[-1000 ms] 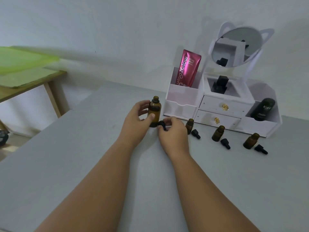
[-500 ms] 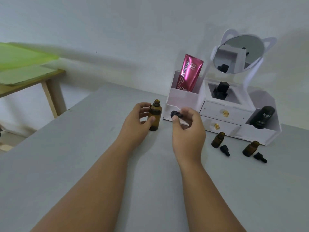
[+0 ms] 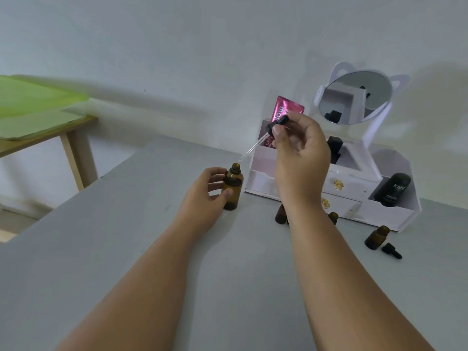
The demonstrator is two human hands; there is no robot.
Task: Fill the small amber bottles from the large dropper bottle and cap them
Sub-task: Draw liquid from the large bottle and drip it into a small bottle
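So the back of the grey surface was pretty cluttered: a white organizer with a cat-ear mirror on top, a pink tube standing in its left compartment and a black Kahf bottle lying in the right one. A wooden side table with something green on it sat off to the left.

My right forearm was the annoying part, it cut right across the row of small amber bottles. I could only see slivers of two of them, one on the left edge of the arm and one on the right. The third small bottle was in the clear, well off to the right, with its black cap lying just beside it.

My left hand was wrapped around the large amber bottle, upright on the surface with its neck open. My right hand was raised above and to the right of it, pinching the dropper by its black top, the glass tip angled down-left and hanging just above the bottle's mouth, not touching.
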